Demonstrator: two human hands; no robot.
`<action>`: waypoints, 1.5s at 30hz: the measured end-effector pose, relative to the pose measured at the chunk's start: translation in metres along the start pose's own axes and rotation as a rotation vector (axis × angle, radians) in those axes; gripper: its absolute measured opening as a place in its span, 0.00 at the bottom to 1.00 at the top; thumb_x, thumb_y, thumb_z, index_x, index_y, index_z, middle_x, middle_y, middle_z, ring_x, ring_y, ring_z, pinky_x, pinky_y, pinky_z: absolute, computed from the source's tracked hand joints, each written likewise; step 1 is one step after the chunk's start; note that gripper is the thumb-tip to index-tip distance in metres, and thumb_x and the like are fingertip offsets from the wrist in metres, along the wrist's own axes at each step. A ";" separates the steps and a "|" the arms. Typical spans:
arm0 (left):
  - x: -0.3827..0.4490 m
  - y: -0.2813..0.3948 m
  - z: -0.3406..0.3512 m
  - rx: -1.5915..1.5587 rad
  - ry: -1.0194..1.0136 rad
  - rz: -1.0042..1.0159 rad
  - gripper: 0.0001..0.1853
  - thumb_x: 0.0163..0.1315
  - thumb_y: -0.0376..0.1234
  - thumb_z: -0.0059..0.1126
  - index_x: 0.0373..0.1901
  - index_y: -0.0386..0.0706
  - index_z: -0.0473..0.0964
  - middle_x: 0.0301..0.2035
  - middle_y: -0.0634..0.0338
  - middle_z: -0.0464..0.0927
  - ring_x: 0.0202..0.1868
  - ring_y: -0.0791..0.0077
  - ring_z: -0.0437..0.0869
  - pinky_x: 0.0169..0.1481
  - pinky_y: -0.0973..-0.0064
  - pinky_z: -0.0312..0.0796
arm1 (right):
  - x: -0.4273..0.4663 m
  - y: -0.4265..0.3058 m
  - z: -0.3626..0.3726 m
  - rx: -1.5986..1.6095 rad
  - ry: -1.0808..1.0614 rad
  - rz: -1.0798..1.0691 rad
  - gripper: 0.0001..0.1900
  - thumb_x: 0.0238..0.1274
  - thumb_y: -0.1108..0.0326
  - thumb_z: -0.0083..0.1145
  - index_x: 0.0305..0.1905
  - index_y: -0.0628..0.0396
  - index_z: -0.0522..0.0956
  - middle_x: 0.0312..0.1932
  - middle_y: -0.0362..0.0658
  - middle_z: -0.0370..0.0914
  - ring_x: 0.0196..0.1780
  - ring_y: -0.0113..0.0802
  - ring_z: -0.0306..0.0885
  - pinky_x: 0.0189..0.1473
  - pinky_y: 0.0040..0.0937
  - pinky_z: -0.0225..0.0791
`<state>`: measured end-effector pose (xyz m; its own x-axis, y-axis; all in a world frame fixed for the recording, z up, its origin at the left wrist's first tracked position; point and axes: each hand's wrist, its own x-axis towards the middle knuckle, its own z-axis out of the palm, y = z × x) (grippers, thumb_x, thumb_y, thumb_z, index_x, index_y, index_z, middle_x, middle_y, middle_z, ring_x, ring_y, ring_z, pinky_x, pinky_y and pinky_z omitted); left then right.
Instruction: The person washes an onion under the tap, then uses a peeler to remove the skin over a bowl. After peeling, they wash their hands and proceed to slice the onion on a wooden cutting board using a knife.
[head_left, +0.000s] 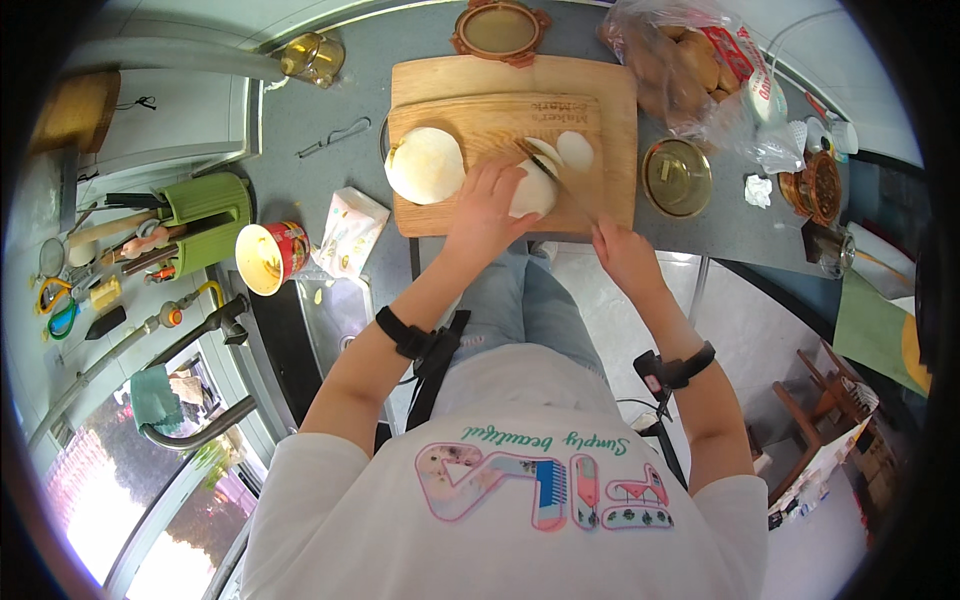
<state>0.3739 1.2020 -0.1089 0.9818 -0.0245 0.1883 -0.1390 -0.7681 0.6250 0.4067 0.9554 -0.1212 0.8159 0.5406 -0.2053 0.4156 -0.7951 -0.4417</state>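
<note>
My left hand (491, 206) holds a white, peeled round vegetable piece (534, 191) down on the wooden cutting board (619, 150). In my right hand (624, 251) is the handle of a kitchen knife (576, 187); its blurred blade slants across the right side of that piece. Cut white slices (575, 151) lie beyond and to the right of the blade. A larger white rounded piece (424, 166) rests at the board's left, apart from my fingers. The smaller board with printed writing lies on top of a larger one.
A glass bowl (676, 178) stands right of the boards, a plastic bag of brown items (686, 71) behind it. A lidded brown dish (501, 31) sits at the back. Leftward are a peeler (334, 137), a tissue pack (352, 231), a paper cup (271, 257) and a glass jar (313, 59).
</note>
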 end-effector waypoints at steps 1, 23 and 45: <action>-0.002 -0.001 0.000 -0.002 0.004 -0.057 0.32 0.44 0.31 0.74 0.54 0.39 0.72 0.53 0.51 0.73 0.55 0.51 0.75 0.58 0.61 0.72 | 0.001 0.002 -0.001 0.011 0.017 -0.020 0.08 0.69 0.62 0.52 0.39 0.54 0.68 0.24 0.53 0.78 0.26 0.56 0.78 0.26 0.52 0.71; -0.007 -0.003 0.006 0.059 -0.057 -0.085 0.48 0.40 0.33 0.79 0.65 0.38 0.63 0.52 0.47 0.72 0.55 0.48 0.73 0.58 0.59 0.71 | -0.019 -0.011 -0.027 0.065 0.035 0.010 0.10 0.70 0.61 0.52 0.40 0.56 0.68 0.24 0.55 0.78 0.26 0.58 0.78 0.26 0.52 0.71; 0.003 -0.012 -0.010 0.049 -0.107 0.233 0.29 0.42 0.33 0.73 0.50 0.40 0.75 0.53 0.57 0.75 0.56 0.57 0.76 0.57 0.64 0.74 | -0.013 -0.002 -0.038 -0.109 0.028 -0.153 0.09 0.67 0.63 0.56 0.38 0.53 0.68 0.27 0.49 0.79 0.26 0.50 0.80 0.25 0.44 0.73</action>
<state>0.3772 1.2177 -0.1077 0.9326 -0.2694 0.2402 -0.3588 -0.7642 0.5359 0.4104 0.9389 -0.0846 0.7501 0.6507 -0.1183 0.5754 -0.7303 -0.3682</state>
